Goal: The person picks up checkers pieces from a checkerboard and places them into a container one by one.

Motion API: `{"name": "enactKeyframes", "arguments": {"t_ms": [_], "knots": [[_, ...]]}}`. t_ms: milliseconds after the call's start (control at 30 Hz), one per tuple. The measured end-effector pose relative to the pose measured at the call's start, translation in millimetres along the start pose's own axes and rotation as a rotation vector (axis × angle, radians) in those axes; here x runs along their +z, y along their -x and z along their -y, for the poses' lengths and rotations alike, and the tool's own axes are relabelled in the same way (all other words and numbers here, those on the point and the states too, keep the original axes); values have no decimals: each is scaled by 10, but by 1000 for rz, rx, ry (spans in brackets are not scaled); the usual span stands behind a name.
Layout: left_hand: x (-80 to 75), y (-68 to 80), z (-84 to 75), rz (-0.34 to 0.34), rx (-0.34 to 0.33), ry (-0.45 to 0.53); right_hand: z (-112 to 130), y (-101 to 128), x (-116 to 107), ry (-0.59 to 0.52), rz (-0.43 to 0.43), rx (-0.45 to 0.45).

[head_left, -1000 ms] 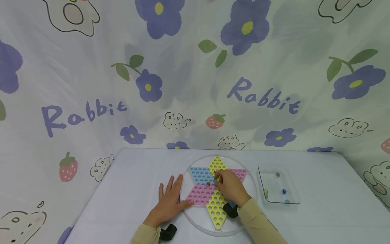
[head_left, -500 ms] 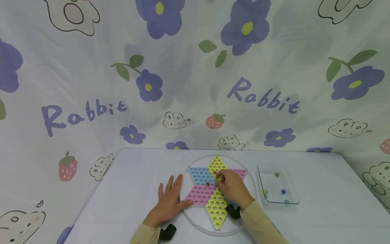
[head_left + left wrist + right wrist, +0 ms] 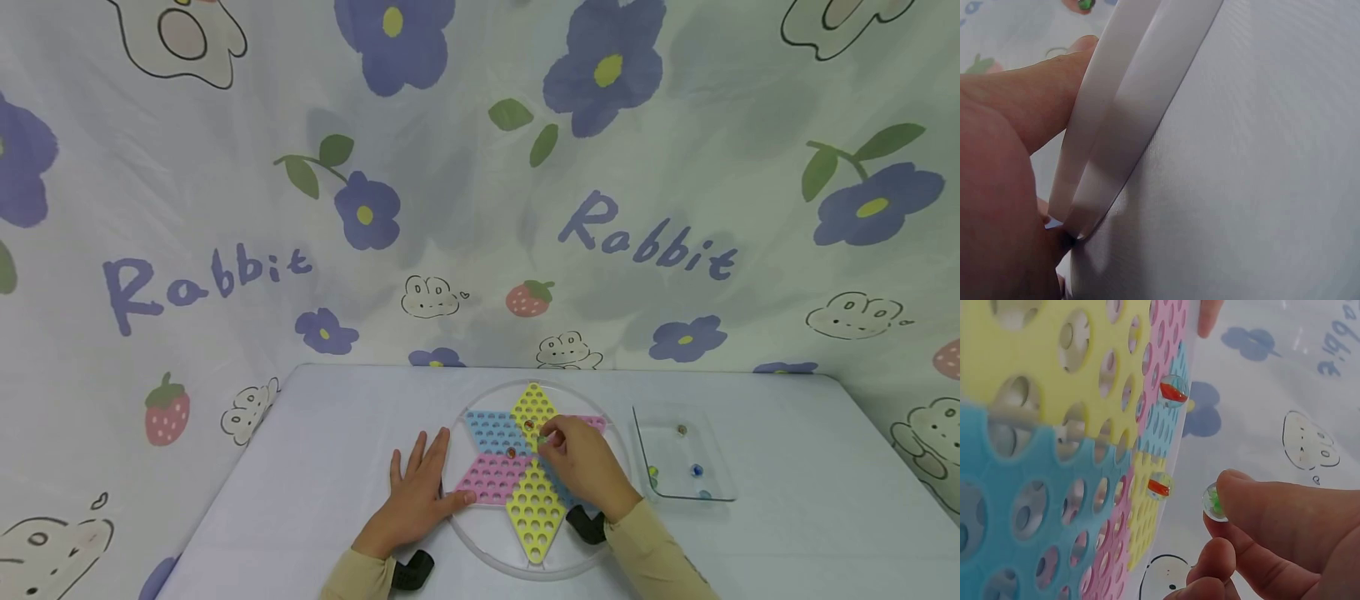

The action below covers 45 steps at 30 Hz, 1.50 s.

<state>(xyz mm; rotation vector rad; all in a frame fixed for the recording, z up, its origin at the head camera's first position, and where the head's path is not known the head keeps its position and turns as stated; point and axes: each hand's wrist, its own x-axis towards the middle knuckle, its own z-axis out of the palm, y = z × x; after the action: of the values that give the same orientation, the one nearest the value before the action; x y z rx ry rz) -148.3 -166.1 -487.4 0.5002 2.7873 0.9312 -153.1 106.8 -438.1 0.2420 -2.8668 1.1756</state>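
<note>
Two glass marbles with red cores (image 3: 1174, 391) already sit in holes of the round star-patterned board of yellow, pink and blue holed sections (image 3: 534, 500). My right hand (image 3: 581, 462) pinches a third, a clear glass marble with a green core (image 3: 1214, 502), between thumb and finger, just above the middle of the board. My left hand (image 3: 417, 494) lies flat on the pale bench (image 3: 337, 433), fingers straight (the thumb touches the rim). I judge this is the placing step: the next move calls for lowering the marble exactly over one free hole before loosening the grip. More marbles wait in the clear square plastic tray (image 3: 720, 496).
</note>
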Motion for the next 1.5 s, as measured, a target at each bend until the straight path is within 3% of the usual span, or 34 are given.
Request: {"name": "enactKeyframes", "arguments": {"t_ms": [933,1500], "knots": [[-16,-18,-4,22,-18,15,-101,177,-277,46,-89,17],[-17,-8,-19,13,-9,10,-286,273,-477,61,-149,-47]]}}
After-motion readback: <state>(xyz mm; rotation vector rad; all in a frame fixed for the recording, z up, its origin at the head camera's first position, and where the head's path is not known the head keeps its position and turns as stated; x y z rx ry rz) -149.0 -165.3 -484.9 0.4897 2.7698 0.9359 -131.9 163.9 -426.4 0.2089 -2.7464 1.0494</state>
